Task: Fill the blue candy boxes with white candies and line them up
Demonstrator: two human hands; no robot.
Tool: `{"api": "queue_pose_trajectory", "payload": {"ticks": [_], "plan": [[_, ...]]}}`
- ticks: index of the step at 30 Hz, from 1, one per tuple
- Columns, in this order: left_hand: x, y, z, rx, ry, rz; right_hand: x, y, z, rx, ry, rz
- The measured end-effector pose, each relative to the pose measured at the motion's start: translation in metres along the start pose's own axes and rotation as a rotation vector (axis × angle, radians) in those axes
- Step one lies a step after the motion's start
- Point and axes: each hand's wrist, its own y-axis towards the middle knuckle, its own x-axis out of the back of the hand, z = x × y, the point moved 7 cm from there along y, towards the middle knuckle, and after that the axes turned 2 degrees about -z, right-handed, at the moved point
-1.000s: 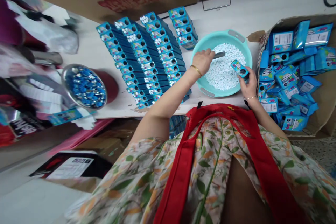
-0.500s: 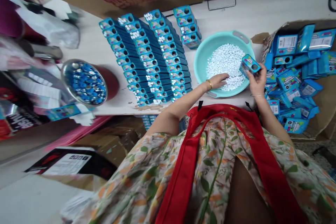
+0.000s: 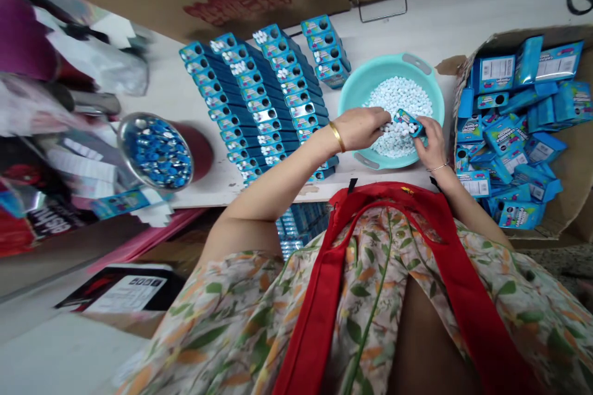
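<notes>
Reaching over the bowl point(image 3: 356, 83) from eight o'clock, the left hand point(image 3: 364, 126) had its fingers curled; whether they gripped anything, I could not tell. At four o'clock, the right hand point(image 3: 432, 143) clamped its fingers on the box point(image 3: 407, 121), over the pellets point(image 3: 403, 92). Keeping the box steady above the bowl seemed best for catching strays.

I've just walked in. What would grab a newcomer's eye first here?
Probably the turquoise basin of small white candies, just right of the picture's centre, where the right hand holds a blue box. Next, perhaps, the long rows of blue boxes lined up left of it, and the heaped cardboard carton on its right.
</notes>
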Motion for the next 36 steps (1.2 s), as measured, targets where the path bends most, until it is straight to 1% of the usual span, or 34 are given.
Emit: {"api": "queue_pose_trajectory", "payload": {"ticks": [2, 4, 6, 7, 8, 9, 10, 12, 13, 14, 16, 17, 18, 19, 20, 22, 23, 25, 26, 28, 30, 31, 33, 36], "plan": [[0.012, 0.001, -0.022, 0.084, 0.116, 0.045, -0.006, -0.002, 0.002, 0.021, -0.002, 0.005], [0.021, 0.000, -0.044, 0.141, 0.205, 0.054, -0.011, -0.003, 0.002, 0.030, -0.003, 0.002], [0.025, -0.002, -0.062, 0.141, 0.262, 0.039, -0.013, -0.004, 0.001, 0.029, -0.007, -0.001], [0.025, -0.003, -0.066, 0.125, 0.277, 0.026, -0.013, -0.005, 0.001, 0.027, -0.006, -0.006], [0.024, -0.003, -0.065, 0.109, 0.286, 0.008, -0.012, -0.005, 0.001, 0.022, 0.000, -0.015], [0.023, -0.003, -0.058, 0.104, 0.287, -0.019, -0.010, -0.006, 0.000, 0.013, 0.007, -0.025], [0.020, -0.001, -0.045, 0.111, 0.280, -0.061, -0.007, -0.006, -0.002, -0.002, 0.012, -0.035], [0.009, 0.007, -0.006, 0.158, 0.242, -0.164, -0.001, -0.006, -0.006, -0.048, 0.013, -0.045], [-0.001, 0.014, 0.018, 0.194, 0.213, -0.203, 0.002, -0.005, -0.009, -0.074, 0.011, -0.047], [-0.015, 0.022, 0.040, 0.230, 0.183, -0.213, 0.005, -0.005, -0.011, -0.095, 0.011, -0.052], [-0.056, 0.040, 0.077, 0.325, 0.128, -0.126, 0.011, -0.002, -0.014, -0.117, 0.021, -0.070], [-0.077, 0.049, 0.087, 0.349, 0.109, -0.093, 0.014, -0.001, -0.014, -0.122, 0.028, -0.079], [-0.097, 0.057, 0.091, 0.356, 0.088, -0.060, 0.016, 0.001, -0.015, -0.126, 0.032, -0.084], [-0.115, 0.063, 0.089, 0.341, 0.068, -0.037, 0.017, 0.002, -0.015, -0.131, 0.034, -0.086], [-0.131, 0.068, 0.082, 0.307, 0.046, -0.014, 0.018, 0.004, -0.015, -0.139, 0.033, -0.086], [-0.158, 0.073, 0.064, 0.231, -0.014, 0.040, 0.020, 0.006, -0.017, -0.153, 0.028, -0.087], [-0.167, 0.073, 0.056, 0.195, -0.053, 0.062, 0.021, 0.007, -0.018, -0.157, 0.026, -0.091], [-0.178, 0.070, 0.045, 0.150, -0.153, 0.085, 0.022, 0.009, -0.022, -0.157, 0.025, -0.108], [-0.181, 0.068, 0.044, 0.135, -0.214, 0.083, 0.022, 0.009, -0.024, -0.153, 0.029, -0.119], [-0.179, 0.062, 0.047, 0.091, -0.345, 0.057, 0.023, 0.010, -0.030, -0.140, 0.043, -0.145], [-0.168, 0.052, 0.052, 0.029, -0.468, 0.004, 0.023, 0.010, -0.034, -0.127, 0.051, -0.165], [-0.160, 0.045, 0.055, -0.009, -0.519, -0.028, 0.022, 0.010, -0.036, -0.123, 0.050, -0.170], [-0.137, 0.029, 0.058, -0.077, -0.580, -0.090, 0.022, 0.011, -0.037, -0.120, 0.040, -0.168], [-0.092, 0.004, 0.054, -0.126, -0.541, -0.146, 0.020, 0.012, -0.032, -0.111, 0.017, -0.124]]}}
